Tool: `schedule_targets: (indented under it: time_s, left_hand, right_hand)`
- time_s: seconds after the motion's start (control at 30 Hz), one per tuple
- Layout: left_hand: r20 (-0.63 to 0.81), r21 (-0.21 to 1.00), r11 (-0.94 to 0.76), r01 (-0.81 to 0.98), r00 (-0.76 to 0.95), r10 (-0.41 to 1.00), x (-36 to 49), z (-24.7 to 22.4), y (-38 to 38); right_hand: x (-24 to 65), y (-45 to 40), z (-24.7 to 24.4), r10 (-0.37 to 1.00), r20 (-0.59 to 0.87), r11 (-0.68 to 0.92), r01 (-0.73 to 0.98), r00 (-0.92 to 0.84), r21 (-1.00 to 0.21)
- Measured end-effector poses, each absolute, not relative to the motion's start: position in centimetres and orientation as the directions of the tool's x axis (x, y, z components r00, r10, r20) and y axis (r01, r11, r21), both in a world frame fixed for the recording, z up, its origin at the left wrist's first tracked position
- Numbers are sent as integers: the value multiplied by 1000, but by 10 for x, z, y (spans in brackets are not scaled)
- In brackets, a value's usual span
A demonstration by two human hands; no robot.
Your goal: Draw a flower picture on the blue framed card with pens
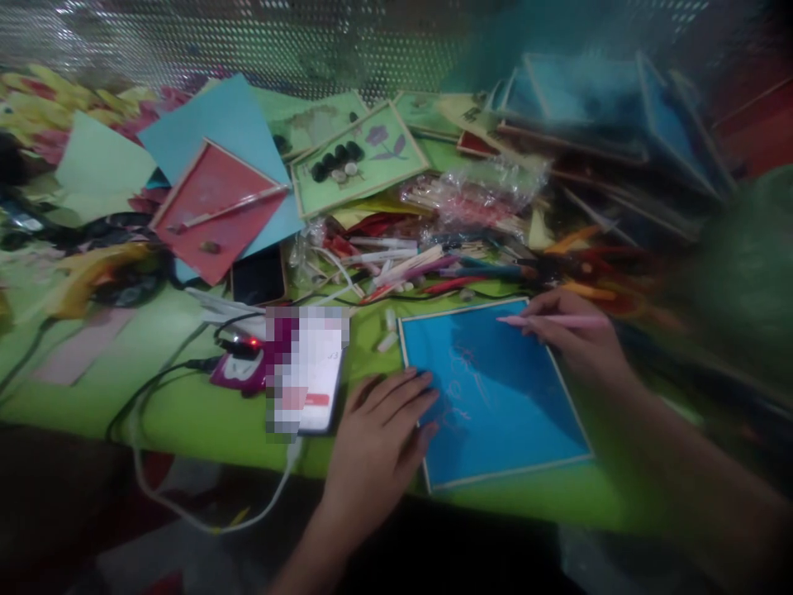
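Note:
A blue board point(496, 413) with a thin pale frame lies on the green table in front of me, with faint reddish marks drawn left of its middle. My right hand point(579, 339) is closed around a pink pen point(573, 321), whose tip points left over the board's upper part; whether it touches cannot be made out. My left hand point(381, 430) lies flat and open, fingers stretched over the board's left edge. Two small whitish pieces point(388, 340) sit by its upper left corner. A white phone point(319, 397), partly blurred, is left of the board.
Cables run from a purple device point(241, 372) beside the phone. A red framed board point(223, 207) and a green framed board point(359, 157) with dark stones lie behind. Pens and sticks point(421, 264) are heaped beyond the blue board, near orange-handled scissors point(576, 264). Blue boards point(582, 91) are stacked back right.

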State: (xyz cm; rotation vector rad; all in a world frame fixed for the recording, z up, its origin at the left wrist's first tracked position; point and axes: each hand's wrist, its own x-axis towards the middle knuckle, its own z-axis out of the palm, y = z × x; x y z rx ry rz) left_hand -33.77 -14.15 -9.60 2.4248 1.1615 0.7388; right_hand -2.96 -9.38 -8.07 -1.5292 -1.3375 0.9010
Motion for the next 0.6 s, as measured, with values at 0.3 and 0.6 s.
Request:
schedule_targets:
  time_s: [0.3,0.6]
  left_hand:
    - [298,506,-607,612,537,789,-339,-97,-141]
    - [330,518,-612,598,520,788,-338,-98,-141]
  right_hand:
    - [-31,-90,-85,978,81,5,366,192,-931]
    - [-33,-86,-83,974,138,45,443,180,-896]
